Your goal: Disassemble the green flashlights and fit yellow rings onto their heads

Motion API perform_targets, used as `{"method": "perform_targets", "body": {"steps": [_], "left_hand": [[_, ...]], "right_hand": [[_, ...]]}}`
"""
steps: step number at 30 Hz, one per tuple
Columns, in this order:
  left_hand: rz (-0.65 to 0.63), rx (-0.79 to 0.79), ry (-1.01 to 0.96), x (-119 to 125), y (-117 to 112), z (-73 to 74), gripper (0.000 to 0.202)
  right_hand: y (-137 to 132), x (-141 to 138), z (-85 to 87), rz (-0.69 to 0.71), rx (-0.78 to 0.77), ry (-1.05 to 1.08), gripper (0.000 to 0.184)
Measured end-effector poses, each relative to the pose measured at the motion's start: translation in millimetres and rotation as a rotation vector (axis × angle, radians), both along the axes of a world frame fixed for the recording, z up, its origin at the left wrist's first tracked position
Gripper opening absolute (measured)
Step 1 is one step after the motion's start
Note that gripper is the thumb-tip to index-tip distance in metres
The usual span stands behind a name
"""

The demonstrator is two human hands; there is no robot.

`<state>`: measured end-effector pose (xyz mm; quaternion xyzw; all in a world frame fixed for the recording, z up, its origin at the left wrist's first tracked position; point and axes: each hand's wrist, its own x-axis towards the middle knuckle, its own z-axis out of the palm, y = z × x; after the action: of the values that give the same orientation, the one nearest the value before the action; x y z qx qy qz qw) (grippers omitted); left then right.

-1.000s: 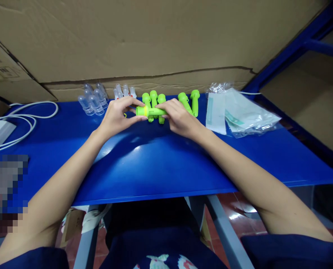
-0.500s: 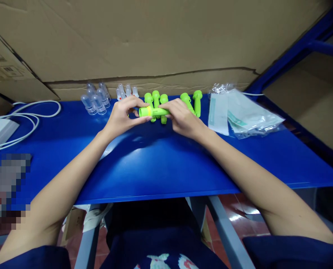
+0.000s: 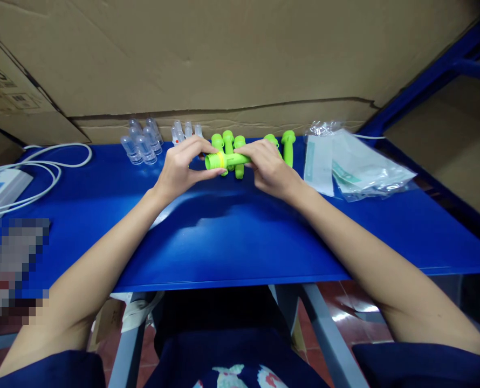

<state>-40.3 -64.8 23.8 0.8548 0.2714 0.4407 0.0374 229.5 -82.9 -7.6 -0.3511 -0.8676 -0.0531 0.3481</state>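
Observation:
Between my two hands, above the blue table, a green plastic tube-like part (image 3: pixel 237 159) with a ribbed, wider end and a yellow ring lies almost level. My left hand (image 3: pixel 187 164) pinches the ribbed end with thumb and fingers. Closed round the narrow end is my right hand (image 3: pixel 270 167), which hides its tip. Just behind the held part stand several similar green parts (image 3: pixel 227 141), partly covered by it and my fingers. Another green part (image 3: pixel 288 148) stands to the right, behind my right hand.
Several clear plastic caps (image 3: pixel 145 148) stand at the back left, with smaller clear pieces (image 3: pixel 188 129) beside them. Plastic bags with papers (image 3: pixel 357 167) lie at the right. A white cable (image 3: pixel 56 167) coils near a white device (image 3: pixel 5 186). A cardboard wall (image 3: pixel 224 59) closes the back.
The view has shifted slightly, so everything sits a little further right. Both hands keep their hold on the green part, whose ribbed end seems turned slightly more toward me.

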Motion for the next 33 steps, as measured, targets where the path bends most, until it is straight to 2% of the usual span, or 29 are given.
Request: {"method": "perform_targets", "body": {"steps": [5,11,16,22,28,33], "left_hand": [[0.026,-0.009,-0.042,1.8,-1.5,-2.1,0.056],[-0.064,-0.099,-0.022,0.5,4.2,-4.4,0.051],[-0.019,-0.061,0.037,1.4,7.6,-11.5,0.045],[0.05,0.016,0.033,3.9,3.9,-18.6,0.05],[0.022,0.026,0.103,-1.6,2.8,-17.9,0.057],[0.051,0.071,0.07,1.3,1.5,-15.7,0.057]], "right_hand": [[-1.7,-1.1,-1.0,-0.01,0.045,0.003,0.039],[3.3,0.6,-8.0,0.002,0.052,0.024,0.035],[6.7,2.7,-10.6,0.017,0.002,0.047,0.035],[4.7,0.5,-9.3,0.006,0.009,0.053,0.038],[3.1,-3.4,-9.7,0.028,-0.061,0.026,0.04],[3.0,-2.7,-8.8,0.002,-0.038,0.034,0.04]]}}
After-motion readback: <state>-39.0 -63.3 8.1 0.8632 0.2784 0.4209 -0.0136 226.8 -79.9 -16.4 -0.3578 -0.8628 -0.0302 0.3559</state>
